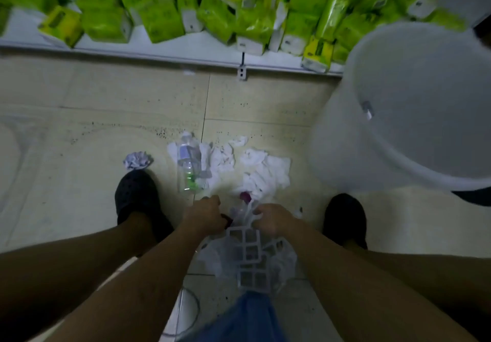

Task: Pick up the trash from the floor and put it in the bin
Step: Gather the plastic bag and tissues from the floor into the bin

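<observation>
The plastic bag point(212, 258), judged light and limp, was pinched at its bunched top by the right hand point(271, 221); what the curled left hand point(204, 214) held couldn't be told.

Single wide-angle head-worn view, looking steeply down, left hand point(204, 215) and right hand point(268, 221) close under the lens at lower centre, tiled floor point(106, 129) beyond them, shelf point(164, 47) and white bin point(334, 142) curving along the top and right edges
</observation>
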`<state>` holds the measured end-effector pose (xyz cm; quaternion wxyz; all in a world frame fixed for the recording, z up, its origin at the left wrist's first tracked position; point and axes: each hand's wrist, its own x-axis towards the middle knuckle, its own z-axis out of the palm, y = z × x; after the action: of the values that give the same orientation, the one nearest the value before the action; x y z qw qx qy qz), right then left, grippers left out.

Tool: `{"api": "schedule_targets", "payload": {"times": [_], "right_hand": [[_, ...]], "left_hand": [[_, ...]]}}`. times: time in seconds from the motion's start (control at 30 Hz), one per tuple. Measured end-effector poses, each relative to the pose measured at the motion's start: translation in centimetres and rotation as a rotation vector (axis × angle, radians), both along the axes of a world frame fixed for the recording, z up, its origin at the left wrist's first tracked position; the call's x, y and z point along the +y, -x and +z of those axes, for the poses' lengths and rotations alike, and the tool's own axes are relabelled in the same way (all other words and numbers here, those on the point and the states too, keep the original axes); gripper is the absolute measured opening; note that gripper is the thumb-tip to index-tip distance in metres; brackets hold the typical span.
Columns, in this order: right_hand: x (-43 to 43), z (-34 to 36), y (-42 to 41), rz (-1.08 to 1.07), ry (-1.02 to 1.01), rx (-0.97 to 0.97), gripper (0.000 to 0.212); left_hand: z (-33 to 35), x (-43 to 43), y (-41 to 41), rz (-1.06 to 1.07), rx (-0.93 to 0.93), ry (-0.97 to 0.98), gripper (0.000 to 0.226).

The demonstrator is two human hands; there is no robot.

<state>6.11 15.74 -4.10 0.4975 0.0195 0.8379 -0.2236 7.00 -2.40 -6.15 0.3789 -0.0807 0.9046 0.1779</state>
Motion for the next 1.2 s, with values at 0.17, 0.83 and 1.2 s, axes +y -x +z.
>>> {"api": "schedule_targets", "payload": {"times": [0.17, 0.83, 1.2], "right_hand": [[-1.9, -5.5, -0.3, -0.076, 0.037, -0.062, 0.052], [0.7, -6.4, -3.0, -0.384, 0.083, 0.005, 0.049], [0.9, -10.0, -1.4, -0.444, 0.036, 0.066, 0.044]], "left_hand": [[-6.2, 2.0, -1.0, 0.093, -0.109, -0.006, 0.073], [-8.2, 2.2, -2.3, 0.347, -0.023, -0.097, 0.045], [-10.9, 4.4, 0.1, 0.146, -0.006, 0.001, 0.06]]}}
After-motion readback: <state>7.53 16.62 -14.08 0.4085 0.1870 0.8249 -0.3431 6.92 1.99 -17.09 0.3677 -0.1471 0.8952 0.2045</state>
